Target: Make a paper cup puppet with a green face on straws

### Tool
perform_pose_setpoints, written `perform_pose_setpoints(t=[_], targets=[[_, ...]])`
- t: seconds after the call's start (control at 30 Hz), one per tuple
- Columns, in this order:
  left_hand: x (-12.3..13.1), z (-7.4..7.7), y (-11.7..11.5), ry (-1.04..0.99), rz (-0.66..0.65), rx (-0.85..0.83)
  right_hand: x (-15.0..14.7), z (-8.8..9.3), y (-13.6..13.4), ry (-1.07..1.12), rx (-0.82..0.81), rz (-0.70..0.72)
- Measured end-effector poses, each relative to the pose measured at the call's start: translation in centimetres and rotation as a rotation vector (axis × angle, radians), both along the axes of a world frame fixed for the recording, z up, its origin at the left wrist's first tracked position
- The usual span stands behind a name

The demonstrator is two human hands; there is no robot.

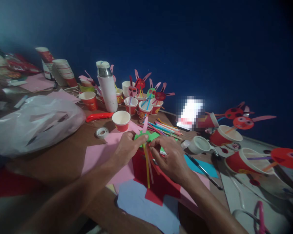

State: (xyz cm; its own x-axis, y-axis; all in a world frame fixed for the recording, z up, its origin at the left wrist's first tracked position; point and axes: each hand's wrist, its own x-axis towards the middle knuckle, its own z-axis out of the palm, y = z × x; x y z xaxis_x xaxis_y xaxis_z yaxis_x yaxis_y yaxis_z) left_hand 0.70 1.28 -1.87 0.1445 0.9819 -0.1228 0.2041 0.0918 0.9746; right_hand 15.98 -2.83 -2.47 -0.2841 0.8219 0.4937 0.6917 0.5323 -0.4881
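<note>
My left hand (130,144) pinches a green paper cutout (139,136) between thumb and fingers. One pink paper ear (145,124) stands up from the cutout. A yellow straw (147,169) and a pale pink straw (150,169) hang down below it. My right hand (169,152) is at the cutout's right edge, its fingers closed together; what they pinch is hidden. Beneath both hands lie a red paper sheet (161,188) and a pink paper sheet (97,159).
Finished paper faces stand in red-and-white paper cups (145,112) behind. A white flask (107,91), tape roll (102,132), plastic bag (39,125) and colored straws (169,127) surround the work. At right lie a black pen (205,172), more cups (224,138) and pink-handled scissors (260,214).
</note>
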Motion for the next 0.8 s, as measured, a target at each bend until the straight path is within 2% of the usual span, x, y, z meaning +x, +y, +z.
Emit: perform_pose_setpoints(t=[0.23,0.33,0.4,0.57,0.7,0.8], targets=[[-0.2,-0.4,0.1,-0.091,-0.018,-0.025,0.2,-0.7,0.3,0.174,-0.037,-0.111],[-0.2,-0.5,0.1,-0.168,-0.067,-0.041,0.3,-0.8,0.5,0.165,-0.035,-0.087],[-0.2,-0.4,0.1,-0.174,-0.057,-0.063,0.3,-0.7,0.5,0.179,-0.060,-0.086],[-0.1,-0.6,0.0,-0.262,-0.029,-0.106,0.1,-0.7,0.5,0.313,-0.218,-0.179],[-0.1,-1.4,0.2,-0.320,-0.009,-0.077,-0.2,-0.6,0.5,0.510,-0.425,-0.145],[-0.2,-1.4,0.1,-0.283,0.001,-0.048,-0.5,-0.4,0.5,0.556,-0.473,-0.148]])
